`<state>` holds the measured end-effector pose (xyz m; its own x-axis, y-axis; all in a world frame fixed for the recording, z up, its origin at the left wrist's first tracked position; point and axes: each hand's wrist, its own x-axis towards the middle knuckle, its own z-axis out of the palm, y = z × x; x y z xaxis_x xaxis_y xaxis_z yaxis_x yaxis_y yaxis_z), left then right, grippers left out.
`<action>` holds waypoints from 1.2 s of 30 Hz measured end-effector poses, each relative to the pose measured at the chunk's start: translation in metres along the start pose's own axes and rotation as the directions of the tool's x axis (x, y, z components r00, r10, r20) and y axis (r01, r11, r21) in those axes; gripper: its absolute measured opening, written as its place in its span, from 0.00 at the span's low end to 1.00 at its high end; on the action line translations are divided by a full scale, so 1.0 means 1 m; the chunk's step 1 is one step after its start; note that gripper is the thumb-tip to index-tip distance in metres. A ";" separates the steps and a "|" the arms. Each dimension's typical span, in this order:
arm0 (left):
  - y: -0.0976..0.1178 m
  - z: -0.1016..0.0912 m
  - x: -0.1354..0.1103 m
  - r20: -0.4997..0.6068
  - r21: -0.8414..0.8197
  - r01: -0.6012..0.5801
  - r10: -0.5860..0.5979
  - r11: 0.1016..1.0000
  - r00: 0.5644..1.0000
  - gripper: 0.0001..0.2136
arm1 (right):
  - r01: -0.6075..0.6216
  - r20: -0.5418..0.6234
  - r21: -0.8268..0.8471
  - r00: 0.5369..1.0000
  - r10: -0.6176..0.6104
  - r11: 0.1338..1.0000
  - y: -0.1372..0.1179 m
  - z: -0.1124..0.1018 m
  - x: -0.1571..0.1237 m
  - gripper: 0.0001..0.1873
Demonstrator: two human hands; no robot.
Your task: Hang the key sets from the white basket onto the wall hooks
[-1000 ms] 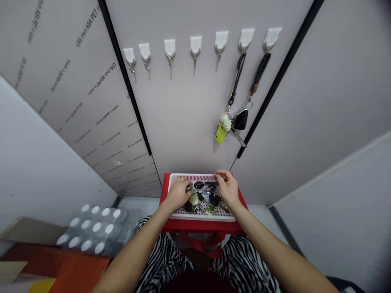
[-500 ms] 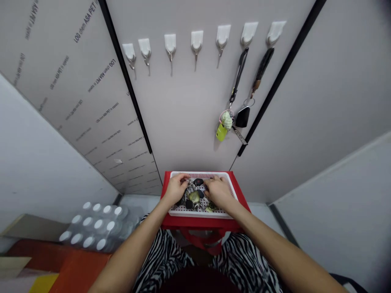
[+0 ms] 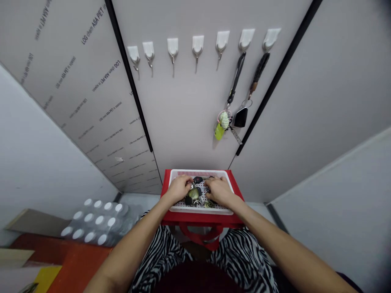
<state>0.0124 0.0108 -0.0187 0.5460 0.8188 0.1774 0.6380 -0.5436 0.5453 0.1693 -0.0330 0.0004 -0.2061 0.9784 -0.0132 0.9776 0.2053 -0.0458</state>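
A white plastic basket (image 3: 201,211) with small holes rests on a red bag (image 3: 200,221) in front of my lap. Keys and key fobs (image 3: 193,194) lie jumbled inside it, with metal rings among them. My left hand (image 3: 179,189) reaches into the left part, fingers bent over the keys. On the right side, my right hand (image 3: 219,190) has its fingers curled down among more keys. Both sets of fingertips are partly hidden, and I cannot make out what either one grips.
Several white hooks (image 3: 198,44) line the panel ahead. A black-strap keychain with a green tag (image 3: 219,132) and another with a black fob (image 3: 241,117) hang from the two rightmost. Bottles with white caps (image 3: 99,220) stand at lower left, by an orange surface (image 3: 79,264).
My left hand has shifted slightly right over the keys. My right hand stays in the right part of the basket. The whole view has tilted a little.
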 end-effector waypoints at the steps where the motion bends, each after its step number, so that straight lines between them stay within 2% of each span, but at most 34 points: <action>1: 0.000 0.000 0.001 -0.010 0.011 0.004 -0.004 1.000 1.000 0.10 | -0.002 0.011 -0.028 1.000 0.003 1.000 -0.002 0.001 0.000 0.10; 6: -0.003 -0.002 0.011 -0.128 0.091 0.066 -0.054 0.994 0.990 0.12 | -0.053 -0.029 -0.056 0.998 0.052 0.997 0.000 0.005 0.005 0.09; 15: -0.009 -0.004 0.031 -0.208 0.142 0.123 -0.092 0.982 0.974 0.13 | -0.117 -0.204 0.248 0.964 0.170 0.962 0.016 0.000 0.028 0.08; 18: -0.007 -0.005 0.030 -0.243 0.110 0.132 -0.103 0.985 0.965 0.13 | -0.118 -0.219 0.462 0.945 0.242 0.879 0.020 -0.001 0.035 0.09; 21: -0.001 -0.005 0.026 -0.258 0.000 0.119 -0.115 0.993 0.959 0.13 | -0.069 -0.167 0.716 0.949 0.267 0.695 0.018 -0.009 0.039 0.10; 24: 0.010 -0.004 0.025 -0.229 -0.233 0.065 -0.120 0.970 0.966 0.13 | 0.046 -0.182 0.886 0.950 0.255 0.462 0.010 -0.027 0.042 0.11; 26: 0.019 -0.006 0.027 -0.202 -0.440 0.039 -0.141 0.897 0.969 0.13 | 0.099 -0.196 0.940 0.939 0.281 0.327 0.003 -0.041 0.043 0.11; 28: 0.027 -0.012 0.032 -0.190 -0.602 0.019 -0.167 0.798 0.967 0.11 | 0.133 -0.205 0.963 0.924 0.321 0.234 -0.001 -0.057 0.046 0.13; 32: 0.044 -0.042 0.052 -0.210 -0.738 -0.025 -0.195 0.674 0.958 0.11 | 0.296 -0.341 0.939 0.867 0.363 0.175 0.002 -0.097 0.059 0.16; 34: 0.057 -0.066 0.066 -0.265 -0.762 -0.076 -0.203 0.643 0.943 0.13 | 0.396 -0.442 0.897 0.816 0.373 0.198 0.004 -0.125 0.068 0.14; 36: 0.071 -0.090 0.082 -0.356 -0.740 -0.171 -0.163 0.650 0.920 0.13 | 0.462 -0.516 0.857 0.766 0.384 0.229 0.004 -0.156 0.077 0.11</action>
<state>0.0534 0.0558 0.1087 0.2047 0.9078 0.3661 -0.0802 -0.3572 0.9306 0.1642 0.0465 0.1548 0.2390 0.8398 0.4875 0.0930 0.4799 -0.8724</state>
